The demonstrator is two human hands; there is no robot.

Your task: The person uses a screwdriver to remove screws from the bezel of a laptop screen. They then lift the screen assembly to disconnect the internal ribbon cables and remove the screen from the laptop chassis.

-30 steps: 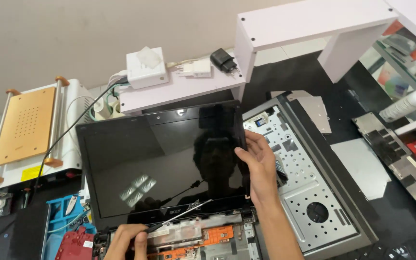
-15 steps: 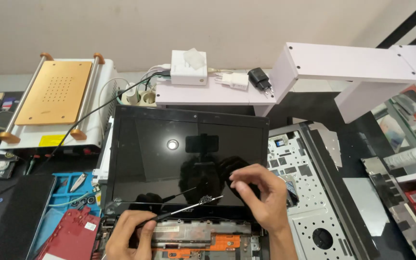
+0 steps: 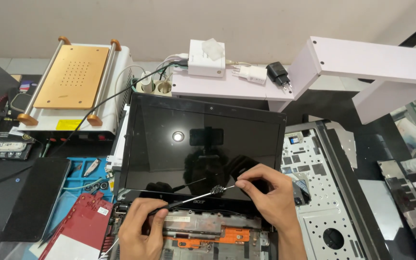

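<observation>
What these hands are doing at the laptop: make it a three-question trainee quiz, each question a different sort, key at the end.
1. True or false: the glossy black rectangular laptop screen is lit and shows a picture.
2. Which grips the thin dark cable stretched across the screen's lower edge? A: the left hand alone. B: the right hand alone. C: both hands, one at each end.
3. Fill in: the silver perforated metal laptop panel lies to the ___ of the screen.

Key: 1 false, it is dark and only reflects; 2 C; 3 right.
</observation>
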